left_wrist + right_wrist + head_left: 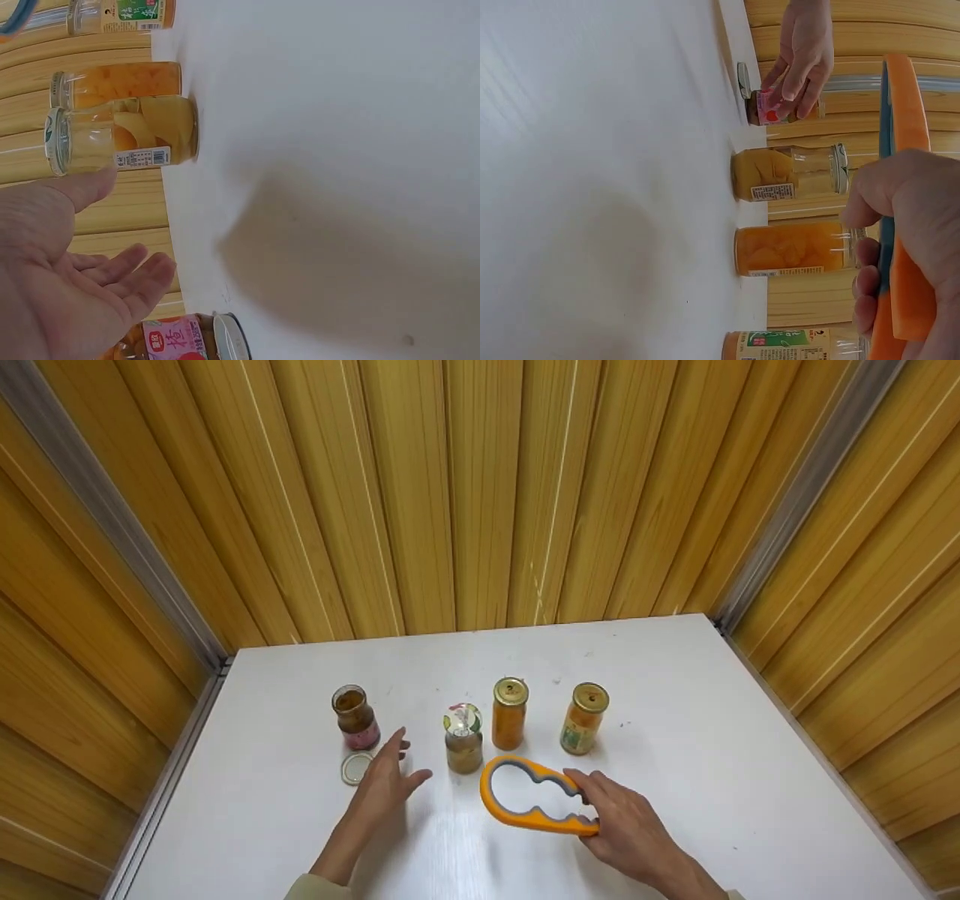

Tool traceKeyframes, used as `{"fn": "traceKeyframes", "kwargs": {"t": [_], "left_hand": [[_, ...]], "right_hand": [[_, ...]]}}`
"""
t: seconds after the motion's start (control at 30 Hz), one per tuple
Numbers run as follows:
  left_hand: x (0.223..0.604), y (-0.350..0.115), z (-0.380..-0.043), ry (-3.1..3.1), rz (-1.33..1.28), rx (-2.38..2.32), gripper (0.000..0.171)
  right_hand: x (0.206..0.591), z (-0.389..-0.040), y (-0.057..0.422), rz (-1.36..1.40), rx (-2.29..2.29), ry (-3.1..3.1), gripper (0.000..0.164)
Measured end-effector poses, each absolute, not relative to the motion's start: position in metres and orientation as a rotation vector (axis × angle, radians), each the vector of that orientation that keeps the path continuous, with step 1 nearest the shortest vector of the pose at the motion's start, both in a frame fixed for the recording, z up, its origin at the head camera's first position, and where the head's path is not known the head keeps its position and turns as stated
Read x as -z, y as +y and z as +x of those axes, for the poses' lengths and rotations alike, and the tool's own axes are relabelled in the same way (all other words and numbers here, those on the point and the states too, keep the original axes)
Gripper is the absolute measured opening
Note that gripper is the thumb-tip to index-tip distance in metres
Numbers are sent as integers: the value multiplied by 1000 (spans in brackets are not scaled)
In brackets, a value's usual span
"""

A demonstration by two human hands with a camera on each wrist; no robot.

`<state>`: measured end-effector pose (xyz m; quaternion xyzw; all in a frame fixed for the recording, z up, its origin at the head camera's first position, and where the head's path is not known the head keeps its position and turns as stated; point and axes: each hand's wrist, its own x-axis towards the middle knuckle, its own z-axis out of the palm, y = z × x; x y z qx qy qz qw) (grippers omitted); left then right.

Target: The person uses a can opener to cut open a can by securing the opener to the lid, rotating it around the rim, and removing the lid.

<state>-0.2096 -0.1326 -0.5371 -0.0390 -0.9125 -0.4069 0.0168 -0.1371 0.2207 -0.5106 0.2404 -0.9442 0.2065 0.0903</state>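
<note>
A: Item one?

B: Jar opener (536,822), elongated loop, bright orange and smooth outside. Inner edges lined in grey, scalloped into rounded notches. One end rounded and closed, the other split into two arms.

A: Location?

B: In the right grip (630,829), a bare hand clamped on the two arms, fingers and thumb curled round them. Held above the white counter (675,697), its rounded end near a clear glass jar of pale yellow fruit (464,754), upright, with a white lid printed in green and red.

A: Left grip (384,784)?

B: Bare hand, fingers and thumb apart, raised over the counter near a dark-brown-filled glass jar with pink label (356,720), upright and lidless.

A: Its neighbour?

B: One round metal lid, pale inside (355,769), flat on the counter just beside that jar.

A: Remaining stock?

B: Two upright glass jars, both gold-lidded: an amber-orange jar (509,724), just beside the pale fruit; and an orange-filled jar with green-and-cream label (581,727), farther right.
</note>
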Motion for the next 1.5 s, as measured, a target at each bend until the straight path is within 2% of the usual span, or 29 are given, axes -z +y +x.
{"fn": "traceKeyframes", "kwargs": {"t": [0.4,0.53,0.67,1.07,1.5], "left_hand": [[545,-102,-230,-2765,-255,1617,86],[549,-88,-236,-2738,-204,1649,91],[553,-79,-239,-2708,-157,1688,91],[566,-78,-246,-2574,-273,1875,65],[566,-73,-250,-2578,-282,1967,77]], "right_hand": [[508,-137,218,316,-673,-2812,76],[505,-137,216,225,-701,-2801,77],[504,-137,216,193,-710,-2774,77],[502,-139,214,123,-738,-2821,76],[504,-142,210,50,-753,-2870,75]]}}
